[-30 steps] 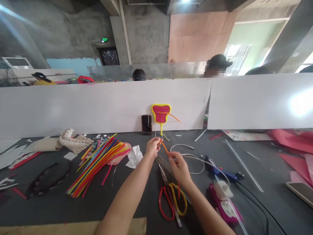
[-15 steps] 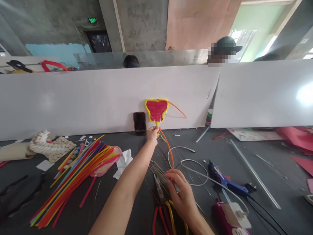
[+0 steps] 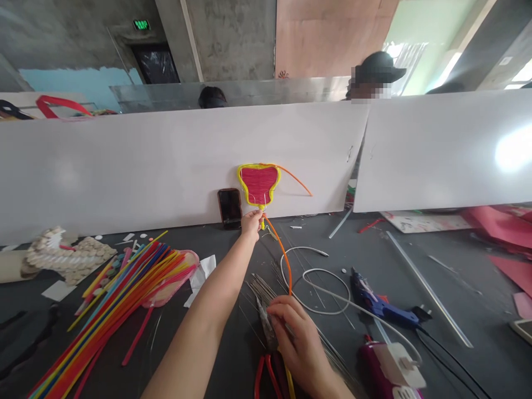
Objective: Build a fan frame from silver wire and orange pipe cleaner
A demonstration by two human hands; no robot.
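Note:
My left hand reaches forward and pinches the far end of an orange pipe cleaner, right beside the yellow handle of a red fan-shaped piece with a yellow rim leaning on the white divider. My right hand is closed on the near end of the same orange pipe cleaner, over a bundle of thin metal wires. Red and yellow handled scissors lie just under my right hand.
A heap of coloured pipe cleaners lies at the left, a phone stands against the white divider, and a blue glue gun with white cable lies at the right. Pink sheets lie far right. People sit behind the divider.
My left hand carried the orange pipe cleaner's end forward to the fan's handle. My right hand drew back toward me over the wires, stretching the pipe cleaner. The view tilted down.

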